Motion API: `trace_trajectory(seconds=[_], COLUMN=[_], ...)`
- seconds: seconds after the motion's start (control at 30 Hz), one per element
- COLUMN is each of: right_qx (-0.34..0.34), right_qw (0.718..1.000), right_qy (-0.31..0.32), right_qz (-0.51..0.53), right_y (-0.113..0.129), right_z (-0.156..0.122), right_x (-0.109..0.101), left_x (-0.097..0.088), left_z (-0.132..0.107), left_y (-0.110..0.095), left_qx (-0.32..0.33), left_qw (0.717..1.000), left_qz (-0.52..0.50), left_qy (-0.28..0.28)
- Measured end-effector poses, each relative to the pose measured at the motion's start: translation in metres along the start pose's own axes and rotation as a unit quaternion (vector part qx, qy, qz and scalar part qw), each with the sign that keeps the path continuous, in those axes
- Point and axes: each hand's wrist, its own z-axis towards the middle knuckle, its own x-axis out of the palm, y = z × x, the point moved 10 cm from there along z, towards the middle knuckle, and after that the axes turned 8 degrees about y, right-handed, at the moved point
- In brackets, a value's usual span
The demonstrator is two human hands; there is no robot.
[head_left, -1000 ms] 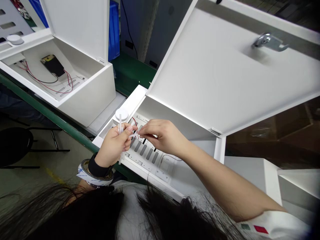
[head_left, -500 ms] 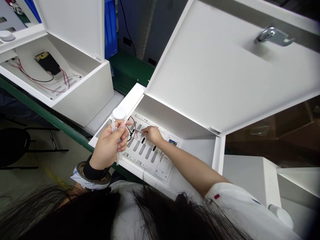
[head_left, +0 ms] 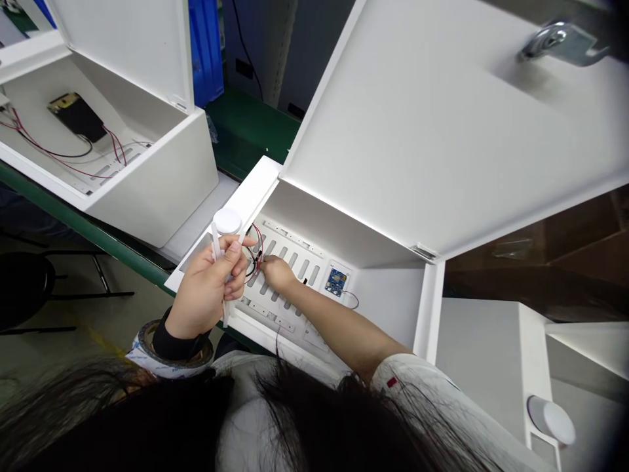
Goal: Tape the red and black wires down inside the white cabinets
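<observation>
My left hand is closed around thin white strips, whose ends stick out above and below the fingers. It hovers over the near left wall of an open white metal box, close to a white round cap on that side. Inside the box, my right hand is closed, its fingertips at the red and black wires by the slotted white plate. What the fingertips pinch is hidden. A blue circuit board is mounted right of the slots.
The box's raised lid carries a metal lock. Another open white box at the left holds a black module with wires. A tape roll circles my left wrist. A black chair stands on the floor at left.
My right hand has moved left across the slotted plate to the wires, uncovering more of the circuit board. My left hand still grips the white strips. The view has shifted slightly.
</observation>
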Motion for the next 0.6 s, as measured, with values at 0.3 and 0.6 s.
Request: trace_trajectory(seconds=[0.3,0.6], right_qx=[-0.013,-0.013], right_qw=[0.994,0.992], right_qy=[0.005,0.006], right_qz=[-0.106,-0.124], right_y=[0.011,0.016], right_z=[0.009,0.020], right_x=[0.004,0.000], left_x=[0.000,-0.001], left_z=[0.001,-0.001], left_y=[0.002,0.001], left_qx=[-0.001,-0.004], left_qw=[1.000,1.000], left_qz=[0.001,0.007], left_qy=[0.000,-0.010])
